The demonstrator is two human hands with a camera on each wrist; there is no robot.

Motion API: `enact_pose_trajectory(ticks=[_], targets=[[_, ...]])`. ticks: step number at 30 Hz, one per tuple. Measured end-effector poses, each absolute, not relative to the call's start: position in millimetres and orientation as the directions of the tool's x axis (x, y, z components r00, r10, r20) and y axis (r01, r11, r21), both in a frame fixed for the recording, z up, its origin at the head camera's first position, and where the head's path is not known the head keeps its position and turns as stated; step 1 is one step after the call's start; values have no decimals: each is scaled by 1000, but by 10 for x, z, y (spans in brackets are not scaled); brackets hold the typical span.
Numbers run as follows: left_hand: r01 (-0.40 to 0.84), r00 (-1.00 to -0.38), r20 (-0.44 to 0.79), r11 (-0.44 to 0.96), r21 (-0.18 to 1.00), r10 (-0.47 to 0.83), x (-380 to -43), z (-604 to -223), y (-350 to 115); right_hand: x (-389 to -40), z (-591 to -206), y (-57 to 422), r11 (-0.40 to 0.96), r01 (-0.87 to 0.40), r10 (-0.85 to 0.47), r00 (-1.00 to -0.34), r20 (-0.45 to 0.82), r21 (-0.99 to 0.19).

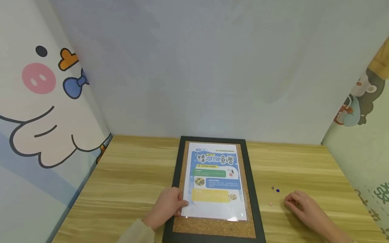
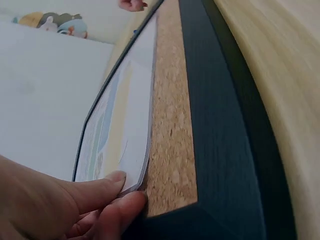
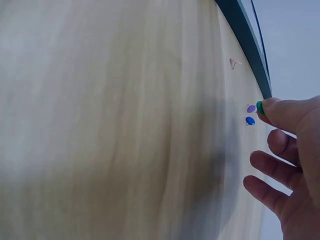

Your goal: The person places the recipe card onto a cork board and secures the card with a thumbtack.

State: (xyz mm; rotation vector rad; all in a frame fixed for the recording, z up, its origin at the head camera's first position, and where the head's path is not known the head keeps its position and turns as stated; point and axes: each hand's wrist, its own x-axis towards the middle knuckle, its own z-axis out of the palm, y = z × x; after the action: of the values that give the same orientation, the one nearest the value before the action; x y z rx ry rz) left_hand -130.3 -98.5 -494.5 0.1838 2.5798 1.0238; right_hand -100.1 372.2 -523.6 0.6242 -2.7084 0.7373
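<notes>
A laminated sheet (image 1: pixel 209 210) printed in blue, green and yellow lies over a cork board (image 1: pixel 212 226) with a black frame (image 1: pixel 254 199). At its lower left corner, my left hand (image 1: pixel 166 206) pinches the sheet between thumb and fingers; the left wrist view shows that corner (image 2: pixel 131 186) close over the cork. To the right of the board, my right hand (image 1: pixel 308 211) holds a green thumbtack (image 3: pixel 260 107) between thumb and forefinger, its other fingers loosely bent. Near it on the table lie a blue thumbtack (image 3: pixel 250 120), a purple thumbtack (image 3: pixel 251 108) and a pink thumbtack (image 3: pixel 233 63).
Beneath the board is a wood-grain table (image 1: pixel 127 168). A plain pale wall (image 1: pixel 212 67) rises behind its far edge, right at the board's top. Side panels with cartoon prints (image 1: pixel 36 114) stand at left and right.
</notes>
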Motion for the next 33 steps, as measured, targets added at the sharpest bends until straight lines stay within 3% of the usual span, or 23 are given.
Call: enact_pose_trajectory(ticks=[7, 15, 27, 33], targets=[[34, -918, -293, 788, 615, 268, -1355, -4971, -994, -1180, -5236, 3560, 723, -546, -401, -831, 386, -423], [142, -902, -213, 726, 673, 375, -1423, -5004, -1033, -1378, -5071, 3153, 711, -514, -405, -857, 319, -479], [293, -899, -179, 853, 433, 399, -1506, -5071, -1148, -1811, -4807, 2643, 736, -441, -425, -892, 158, -513], [362, -883, -127, 830, 424, 451, -1499, -5110, -1230, -2193, -4719, 2364, 716, -392, -415, -904, 101, -578]])
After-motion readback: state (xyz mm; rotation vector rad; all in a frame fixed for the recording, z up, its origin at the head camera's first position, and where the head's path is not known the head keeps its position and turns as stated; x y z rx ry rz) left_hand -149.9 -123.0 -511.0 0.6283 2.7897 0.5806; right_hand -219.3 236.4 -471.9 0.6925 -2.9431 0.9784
